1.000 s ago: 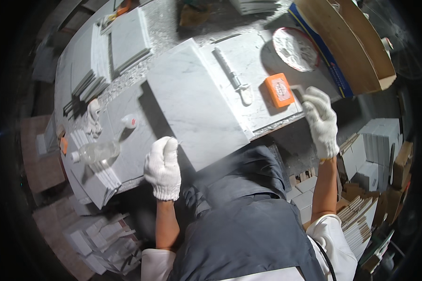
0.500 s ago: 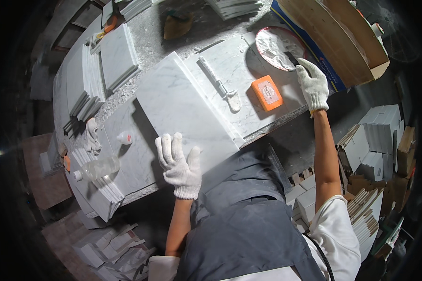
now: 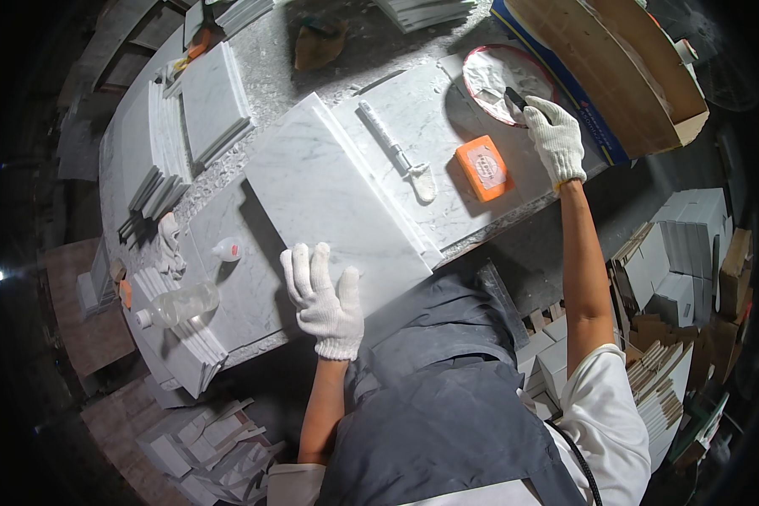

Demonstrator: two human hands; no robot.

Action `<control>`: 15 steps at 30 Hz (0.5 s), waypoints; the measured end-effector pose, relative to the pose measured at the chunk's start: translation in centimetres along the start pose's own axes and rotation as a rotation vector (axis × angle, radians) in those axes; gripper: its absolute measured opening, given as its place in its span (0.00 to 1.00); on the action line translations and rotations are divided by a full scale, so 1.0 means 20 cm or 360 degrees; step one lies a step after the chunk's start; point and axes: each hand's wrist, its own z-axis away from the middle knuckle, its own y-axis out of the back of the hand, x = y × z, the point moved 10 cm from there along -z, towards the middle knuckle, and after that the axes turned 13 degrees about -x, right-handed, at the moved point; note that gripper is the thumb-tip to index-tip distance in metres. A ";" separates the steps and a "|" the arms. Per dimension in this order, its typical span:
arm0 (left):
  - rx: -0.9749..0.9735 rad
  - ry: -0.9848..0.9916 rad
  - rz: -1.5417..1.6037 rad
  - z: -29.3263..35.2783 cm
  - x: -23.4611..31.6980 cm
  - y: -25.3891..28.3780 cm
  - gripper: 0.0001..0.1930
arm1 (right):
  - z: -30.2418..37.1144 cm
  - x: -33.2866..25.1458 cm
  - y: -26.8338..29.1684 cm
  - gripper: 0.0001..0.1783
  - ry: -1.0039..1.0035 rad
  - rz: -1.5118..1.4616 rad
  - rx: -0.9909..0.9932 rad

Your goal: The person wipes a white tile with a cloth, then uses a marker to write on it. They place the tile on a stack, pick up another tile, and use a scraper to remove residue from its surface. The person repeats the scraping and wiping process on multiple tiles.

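My left hand, in a white knit glove, lies with its fingers apart on the near edge of a grey-white marble slab. The slab sits at an angle, with another slab edge showing along its right side. At the upper right, my right hand, also gloved, grips a dark putty knife. The knife's tip is over or in white paste inside a round, red-rimmed tub; the exact contact is hard to see. An orange box stands left of my right hand, beside a paste-smeared tool with a long handle.
A long open cardboard box stands beyond the tub. Stacked marble tiles occupy the left side of the dusty table. A clear bottle lies near a small white bottle. White boxes stand at right.
My right hand has moved slightly up and left with the putty knife, whose tip now sits farther into the tub's area. My left hand stays on the slab.
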 end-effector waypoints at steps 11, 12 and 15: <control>0.0025 -0.0001 0.0006 0.00 0.00 0.01 0.25 | 0.03 0.10 -0.02 0.16 -0.0208 -0.0490 -0.0075; 0.0029 -0.0003 0.0017 0.00 0.00 0.01 0.26 | 0.04 0.08 -0.01 0.16 -0.0194 -0.0518 -0.0045; 0.0052 -0.0021 0.0025 0.00 0.00 0.01 0.25 | 0.08 0.02 0.02 0.15 -0.0159 -0.0626 -0.0010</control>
